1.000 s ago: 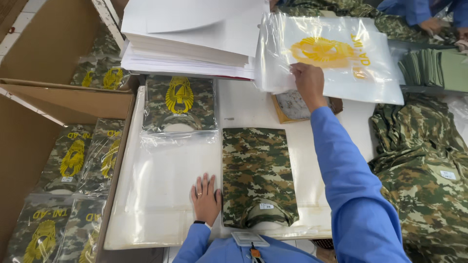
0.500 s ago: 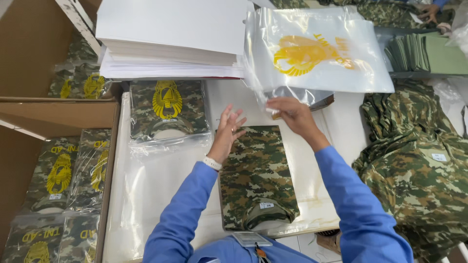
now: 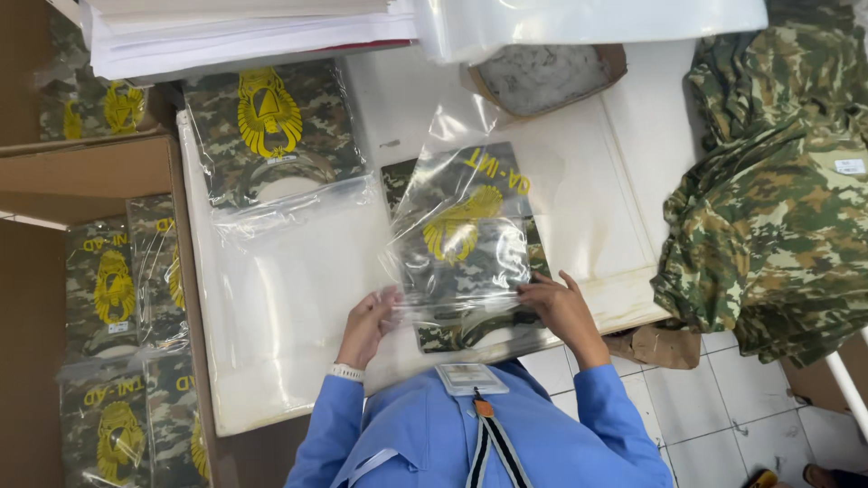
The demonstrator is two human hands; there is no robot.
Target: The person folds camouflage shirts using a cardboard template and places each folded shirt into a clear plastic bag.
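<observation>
Cartons at far left: an open cardboard box [image 3: 54, 181] holds bagged camouflage shirts [image 3: 108, 289] with yellow emblems, lying flat in rows. Stack of white sheets [image 3: 244, 36] at the top edge. Below it, one finished bagged shirt [image 3: 267, 136] lies on the white table [image 3: 624, 208], with a pile of empty clear bags [image 3: 280, 298] just in front of it.

Left hand [image 3: 366, 325] is at the near table edge, fingers curled and pinching the lower left edge of a clear printed bag [image 3: 461, 235]. The bag is lifted and tilted over the folded camouflage shirt [image 3: 452, 336], which lies flat at table centre, directly in front of the person. Cannot tell if the shirt's end is already inside the bag mouth or only beneath it.

Right hand [image 3: 565, 312] grips the bag's lower right edge, thumb under, fingers spread on top. Small cardboard tray [image 3: 547, 77] sits behind, and a loose heap of unfolded camouflage shirts [image 3: 778, 208] drapes off the table's right side.

Judgement: the step looks like bagging, with the bag mouth being opened at the shirt's near end. The next move calls for both pinches to hold the two plastic layers apart and keep the mouth square to the shirt. The film is thin and clingy, so the fold could bunch.
</observation>
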